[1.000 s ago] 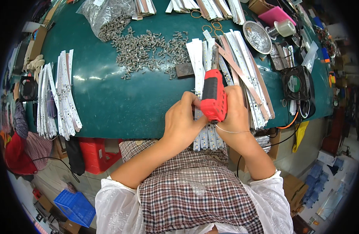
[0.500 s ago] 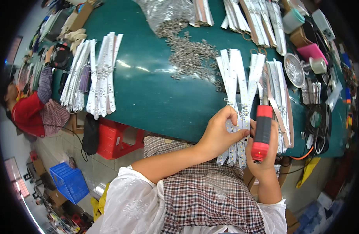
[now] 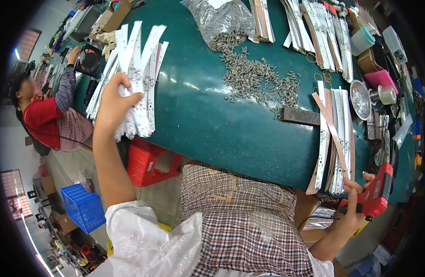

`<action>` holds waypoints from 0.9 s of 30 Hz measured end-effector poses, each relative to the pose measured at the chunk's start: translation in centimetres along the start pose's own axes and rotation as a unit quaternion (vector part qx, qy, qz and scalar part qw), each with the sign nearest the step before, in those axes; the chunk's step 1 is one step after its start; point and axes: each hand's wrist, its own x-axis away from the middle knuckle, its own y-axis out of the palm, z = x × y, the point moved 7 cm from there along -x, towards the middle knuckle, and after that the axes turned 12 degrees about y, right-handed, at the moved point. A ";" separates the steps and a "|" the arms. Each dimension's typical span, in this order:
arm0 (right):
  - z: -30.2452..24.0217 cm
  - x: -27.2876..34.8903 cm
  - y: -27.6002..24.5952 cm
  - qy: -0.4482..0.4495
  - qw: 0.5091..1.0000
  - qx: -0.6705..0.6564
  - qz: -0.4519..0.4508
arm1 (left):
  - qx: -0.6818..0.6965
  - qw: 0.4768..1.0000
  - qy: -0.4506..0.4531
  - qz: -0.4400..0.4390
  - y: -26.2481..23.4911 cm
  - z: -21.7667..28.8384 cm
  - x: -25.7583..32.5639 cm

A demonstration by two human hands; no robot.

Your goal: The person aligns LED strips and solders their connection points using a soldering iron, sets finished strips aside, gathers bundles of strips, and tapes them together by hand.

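My left hand (image 3: pixel 114 104) is over the pile at the left of the table, its thumb and fingers closed on a fan of white LED strips (image 3: pixel 137 117). More white strips (image 3: pixel 102 90) lie beneath and beside them. At the lower right my right hand (image 3: pixel 353 210) grips a red-and-black powered hand tool (image 3: pixel 378 191); its working tip cannot be made out. Near that hand a bundle of white and copper-coloured strips (image 3: pixel 340 143) lies at the table's front edge. A dark metal block (image 3: pixel 300 116) rests beside the bundle.
Small metal parts (image 3: pixel 261 83) spill from a clear plastic bag (image 3: pixel 221 21) on the green table (image 3: pixel 217 138). Further strip bundles (image 3: pixel 314 32) lie at the back right, near a metal dish (image 3: pixel 360 99). A red stool (image 3: pixel 150 164) stands below; a co-worker (image 3: pixel 41 111) sits left.
My left hand has carried the LED strips from the right front to the left pile. My right hand has moved right and down with the powered tool, uncovering the dark metal block.
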 end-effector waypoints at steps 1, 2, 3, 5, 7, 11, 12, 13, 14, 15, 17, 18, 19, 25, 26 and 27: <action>-0.1 -0.1 0.0 -0.001 1.000 -0.003 -0.002 | -0.039 0.999 -0.014 -0.002 -1.1 -1.4 -0.4; 0.0 -0.1 -0.1 0.005 1.000 0.002 -0.003 | -0.041 0.999 -0.014 0.001 -1.7 -2.3 -0.5; 0.1 -0.1 -0.2 0.012 1.000 0.009 -0.003 | -0.029 0.998 -0.055 -0.025 -1.6 -3.2 -0.6; 0.5 0.0 -0.4 0.014 1.000 0.017 -0.011 | -0.018 0.994 -0.097 -0.049 -1.6 -5.4 -0.6; 0.8 0.2 -0.7 0.016 0.999 0.025 -0.017 | -0.072 0.994 -0.033 -0.080 -1.0 -6.0 -1.1; 0.4 0.2 -0.2 0.030 0.999 0.017 -0.028 | -0.117 0.992 -0.003 -0.042 -1.8 -8.1 -0.8; 0.0 0.1 -0.1 0.021 1.000 0.016 -0.011 | -0.172 0.983 -0.012 -0.057 -1.8 -8.1 -1.1; -0.1 0.1 -0.1 0.019 1.000 0.015 -0.012 | -0.172 0.983 -0.013 -0.055 -1.3 -7.0 -1.0; -0.3 0.0 0.0 0.018 0.999 0.036 -0.023 | -0.205 0.978 -0.033 -0.014 -1.0 -5.9 -0.6; -0.4 0.1 0.0 0.016 0.998 0.054 -0.032 | -0.238 0.970 -0.051 0.026 -0.8 -4.7 -0.2; -0.9 -0.3 0.7 0.034 0.997 0.063 -0.024 | -0.280 0.959 -0.039 0.026 1.5 -4.3 -0.1; -0.8 -0.4 0.7 0.047 0.996 0.068 -0.015 | -0.328 0.943 -0.062 0.018 2.6 -3.7 0.2; -0.5 -0.5 0.6 0.044 0.997 0.067 -0.018 | -0.375 0.923 -0.089 0.013 2.9 -3.5 0.8; 1.1 -1.8 -0.4 -0.029 0.994 0.101 -0.034 | -0.371 0.916 -0.150 -0.032 2.6 -4.8 1.3; 1.2 -2.0 -0.4 -0.025 0.994 0.104 -0.032 | -0.376 0.913 -0.153 -0.045 2.4 -5.2 1.2; 1.3 -2.2 -0.4 -0.021 0.994 0.108 -0.030 | -0.379 0.910 -0.156 -0.058 2.2 -5.7 1.1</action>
